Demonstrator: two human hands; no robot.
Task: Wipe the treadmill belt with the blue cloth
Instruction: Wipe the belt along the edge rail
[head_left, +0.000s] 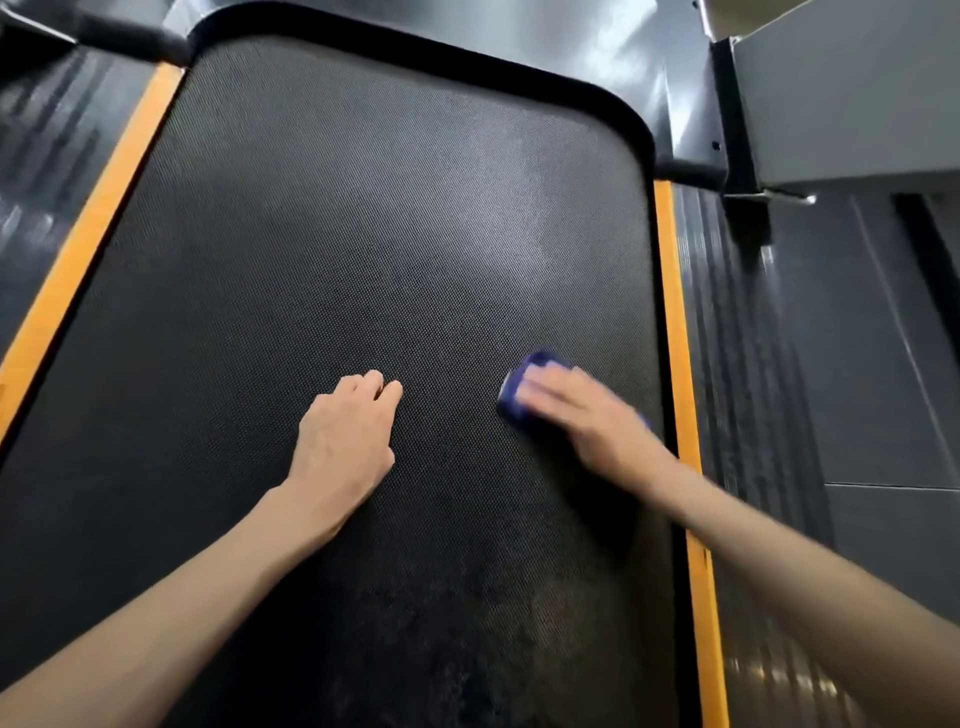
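The black textured treadmill belt (363, 218) fills the middle of the view. My right hand (582, 415) presses a bunched blue cloth (511, 397) flat onto the belt near its right edge; the hand is motion-blurred and covers most of the cloth. My left hand (345, 441) rests on the belt at the centre, fingers curled under, holding nothing. The two hands are about a hand's width apart.
Orange strips (675, 322) (88, 249) run along both sides of the belt, with ribbed dark side rails (737, 364) outside them. A dark motor cover (467, 31) curves across the far end. A grey upright (841, 93) stands at the top right.
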